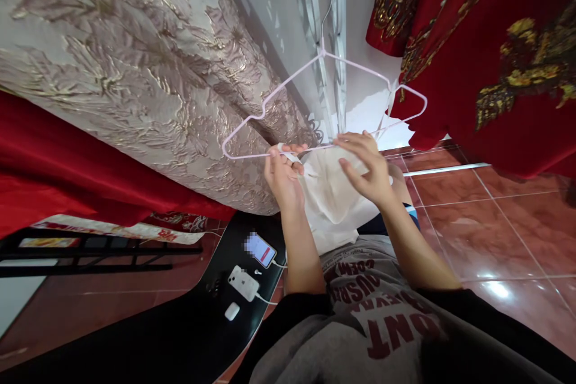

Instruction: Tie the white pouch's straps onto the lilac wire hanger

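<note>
Just beside white cloth [342, 195], 1 pink hanger [323, 54] and a white strip [289, 156] are pinched by the left hand [285, 181], the right hand [368, 167] spread loosely at the lower bar [317, 147]; strip adjustment is judged underway, bar steadying called for.

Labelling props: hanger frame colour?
The hanger frame is pale pinkish-lilac; best seen in the head view.

Gap thru hanger [323, 53]; brocade [171, 72] blocks L side.

1 hanger [323, 53], 2 phones [243, 283]
</note>
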`<state>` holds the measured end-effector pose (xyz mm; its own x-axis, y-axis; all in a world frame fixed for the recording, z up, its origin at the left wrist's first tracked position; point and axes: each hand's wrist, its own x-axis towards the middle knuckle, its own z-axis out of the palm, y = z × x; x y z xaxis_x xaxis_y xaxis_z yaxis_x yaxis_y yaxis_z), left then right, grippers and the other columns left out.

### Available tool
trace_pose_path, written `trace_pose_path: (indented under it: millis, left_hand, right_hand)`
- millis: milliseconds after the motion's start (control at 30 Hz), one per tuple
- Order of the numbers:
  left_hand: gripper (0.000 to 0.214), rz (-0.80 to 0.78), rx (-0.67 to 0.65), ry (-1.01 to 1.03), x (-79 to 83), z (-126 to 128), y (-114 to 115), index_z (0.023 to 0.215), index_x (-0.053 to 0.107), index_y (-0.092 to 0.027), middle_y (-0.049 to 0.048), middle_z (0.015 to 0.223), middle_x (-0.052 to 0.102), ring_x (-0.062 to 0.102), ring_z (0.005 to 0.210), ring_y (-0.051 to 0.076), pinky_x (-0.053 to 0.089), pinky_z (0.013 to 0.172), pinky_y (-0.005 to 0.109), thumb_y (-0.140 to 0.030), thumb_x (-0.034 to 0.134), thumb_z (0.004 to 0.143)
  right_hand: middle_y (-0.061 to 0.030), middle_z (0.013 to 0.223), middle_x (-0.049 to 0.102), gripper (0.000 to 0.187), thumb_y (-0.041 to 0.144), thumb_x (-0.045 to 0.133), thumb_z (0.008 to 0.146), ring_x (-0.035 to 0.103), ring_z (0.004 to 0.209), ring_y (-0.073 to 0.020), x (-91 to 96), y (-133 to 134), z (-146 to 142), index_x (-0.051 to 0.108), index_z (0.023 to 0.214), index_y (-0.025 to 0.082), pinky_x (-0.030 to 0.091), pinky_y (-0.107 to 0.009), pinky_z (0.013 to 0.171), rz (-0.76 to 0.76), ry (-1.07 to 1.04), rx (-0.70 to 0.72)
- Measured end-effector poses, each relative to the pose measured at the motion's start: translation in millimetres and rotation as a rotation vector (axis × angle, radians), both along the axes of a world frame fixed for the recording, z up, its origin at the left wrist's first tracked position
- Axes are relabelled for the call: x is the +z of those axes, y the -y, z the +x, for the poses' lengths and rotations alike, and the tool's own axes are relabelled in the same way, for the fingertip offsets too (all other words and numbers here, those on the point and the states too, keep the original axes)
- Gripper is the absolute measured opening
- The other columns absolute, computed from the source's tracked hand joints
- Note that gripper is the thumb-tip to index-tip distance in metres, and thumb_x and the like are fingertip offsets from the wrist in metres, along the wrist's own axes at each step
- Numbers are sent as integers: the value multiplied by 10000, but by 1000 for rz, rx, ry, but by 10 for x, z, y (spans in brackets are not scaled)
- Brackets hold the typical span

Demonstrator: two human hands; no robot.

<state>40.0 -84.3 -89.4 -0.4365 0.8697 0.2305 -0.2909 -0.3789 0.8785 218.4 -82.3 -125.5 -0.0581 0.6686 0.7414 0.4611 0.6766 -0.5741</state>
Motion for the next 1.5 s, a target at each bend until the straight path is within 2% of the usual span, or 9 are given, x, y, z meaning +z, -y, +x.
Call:
trace_pose_path:
  millis: [167,367,600,733,900,1067,1200,1367,1500]
  left_hand:
    - [517,35,-16,21,-35,42,-84,824,531,-219,26,723,603,740,805,185,331,454,197,-697,725,854]
    - [548,43,-7,21,-82,4,-131,826,515,-219,14,712,578,736,783,174,293,428,182,-721,735,836]
    - [548,27,-76,53,-31,-45,-93,813,526,-214,12,712,587,744,791,173,299,422,172,-701,777,811]
    - [526,11,-79,68,-38,-74,-90,825,530,-214,10,716,588,744,790,173,305,428,176,-680,775,825]
    - [544,-14,-145,116,-100,-13,-136,810,539,-212,25,714,608,762,826,198,294,415,182,-676,820,774]
    - [477,-11,-145,173,-141,74,-105,837,592,-199,61,798,703,787,924,225,320,442,170,-599,847,787]
    - [302,13,4,16,-250,-155,-54,989,704,-185,152,1184,782,775,1086,271,408,497,188,-459,758,875]
    - [100,185,544,-233,-375,-703,-74,944,773,-179,94,1187,799,753,1101,245,560,668,257,-240,724,882]
    - [83,266,458,-353,-150,-910,-122,945,812,-195,45,1039,825,767,1089,225,602,983,373,-211,810,863]
  right_hand:
    - [-117,1416,637,475,361,636,944,681,1133,-262,-59,-201,534,618,1414,296,589,-488,955,-78,-370,-305]
    - [-41,898,776,243,286,594,938,687,772,-174,358,-430,633,796,1044,202,565,-366,723,-304,-169,-7]
    - [-90,1214,783,339,430,729,926,612,715,-174,483,-890,737,747,1227,277,599,-482,756,1,-663,-215]
    - [-87,1178,776,300,340,717,941,726,901,-225,289,-669,873,767,1213,225,599,-503,916,315,-914,-432]
    - [-15,988,814,108,291,762,927,771,944,-244,146,-98,611,841,1000,291,618,-479,899,216,-539,-279]
    - [-30,1122,818,199,372,661,994,726,1142,-271,95,-193,226,799,1114,294,495,-579,1136,-40,26,-25]
    - [-18,1050,810,256,379,553,1050,713,1033,-240,3,-293,156,797,1065,301,452,-554,1145,-55,28,-45]
    - [-10,1030,807,260,440,572,1038,709,1046,-248,28,-196,258,802,1033,318,413,-545,1161,-40,6,-65]
    - [-9,1029,809,260,470,592,1024,702,1036,-247,88,-164,273,798,1022,311,426,-522,1126,-59,20,-62]
